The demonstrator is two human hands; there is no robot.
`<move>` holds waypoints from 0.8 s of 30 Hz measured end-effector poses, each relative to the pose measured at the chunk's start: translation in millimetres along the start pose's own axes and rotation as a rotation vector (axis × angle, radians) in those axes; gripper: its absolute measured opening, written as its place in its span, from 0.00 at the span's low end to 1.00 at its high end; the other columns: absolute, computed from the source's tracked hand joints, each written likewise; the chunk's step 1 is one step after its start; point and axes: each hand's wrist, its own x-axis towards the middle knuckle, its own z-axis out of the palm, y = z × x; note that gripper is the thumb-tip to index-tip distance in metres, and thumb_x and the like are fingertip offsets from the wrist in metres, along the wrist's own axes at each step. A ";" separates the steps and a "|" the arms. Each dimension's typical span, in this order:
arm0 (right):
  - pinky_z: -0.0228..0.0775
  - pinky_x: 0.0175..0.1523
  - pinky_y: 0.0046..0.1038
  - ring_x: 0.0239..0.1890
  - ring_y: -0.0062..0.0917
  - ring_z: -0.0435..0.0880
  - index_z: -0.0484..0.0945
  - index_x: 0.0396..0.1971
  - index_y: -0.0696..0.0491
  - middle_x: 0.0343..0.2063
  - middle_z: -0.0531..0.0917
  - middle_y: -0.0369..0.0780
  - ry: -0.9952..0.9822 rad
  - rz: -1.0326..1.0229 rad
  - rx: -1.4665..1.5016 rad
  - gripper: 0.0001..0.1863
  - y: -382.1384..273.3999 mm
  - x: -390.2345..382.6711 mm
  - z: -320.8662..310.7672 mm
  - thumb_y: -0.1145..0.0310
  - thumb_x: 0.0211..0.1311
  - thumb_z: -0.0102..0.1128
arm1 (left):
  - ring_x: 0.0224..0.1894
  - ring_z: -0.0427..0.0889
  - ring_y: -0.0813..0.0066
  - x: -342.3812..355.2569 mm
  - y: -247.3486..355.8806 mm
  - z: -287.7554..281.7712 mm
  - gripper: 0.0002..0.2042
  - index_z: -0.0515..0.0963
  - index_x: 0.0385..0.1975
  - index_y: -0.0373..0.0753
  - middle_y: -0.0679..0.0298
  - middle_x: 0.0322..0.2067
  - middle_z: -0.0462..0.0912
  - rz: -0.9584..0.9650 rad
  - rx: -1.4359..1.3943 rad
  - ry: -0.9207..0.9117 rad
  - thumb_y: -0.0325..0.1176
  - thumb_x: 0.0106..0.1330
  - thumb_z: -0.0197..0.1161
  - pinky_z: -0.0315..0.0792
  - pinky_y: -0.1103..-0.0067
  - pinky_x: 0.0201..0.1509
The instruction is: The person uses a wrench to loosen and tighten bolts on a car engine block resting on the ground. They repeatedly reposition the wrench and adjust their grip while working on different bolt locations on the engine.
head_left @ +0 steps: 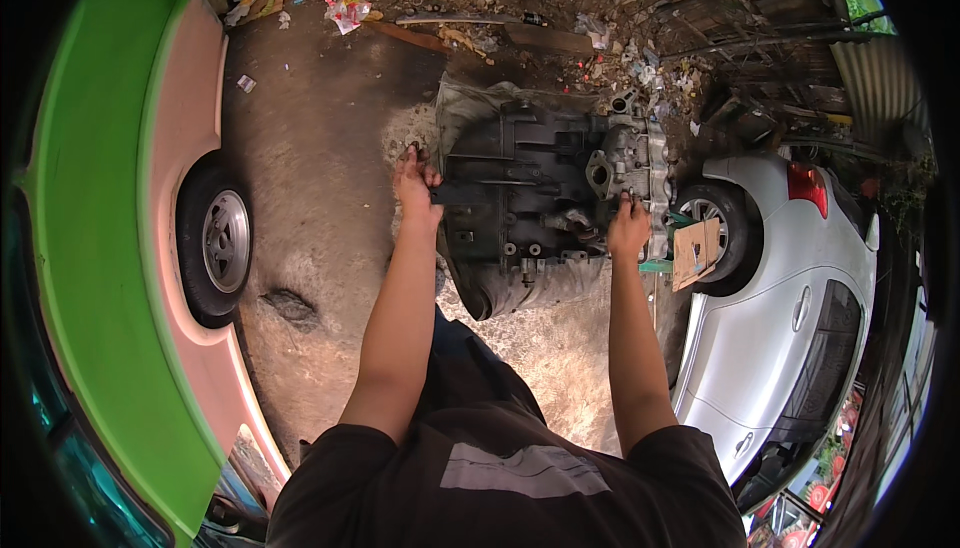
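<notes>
A dark metal engine block (525, 173) lies on its side in front of me, with a lighter grey cast cylinder-head end (640, 153) on the right. At the block's left edge is my left hand (415, 186), its fingers bent but apart, beside a dark projecting lug. My right hand (628, 228) rests at the right part of the engine, near an oval flange (599, 174). Its fingers are curled together against the metal; whatever they grip is too small to make out.
Under the engine lies a grey sheet (540, 293). A green and pink vehicle (185, 78) stands left, a silver car (765, 318) right. Cardboard (696, 254) sits on a green support (655, 267) by the car's wheel. Litter and a long stick (460, 19) lie beyond.
</notes>
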 end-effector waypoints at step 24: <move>0.64 0.32 0.27 0.26 0.18 0.73 0.77 0.29 0.57 0.22 0.77 0.34 -0.223 0.449 1.077 0.11 -154.4 -247.1 91.3 0.66 0.66 0.62 | 0.46 0.79 0.80 -76.6 72.7 -85.2 0.15 0.77 0.52 0.40 0.69 0.45 0.85 -0.505 1.040 -0.511 0.40 0.71 0.62 0.71 0.78 0.47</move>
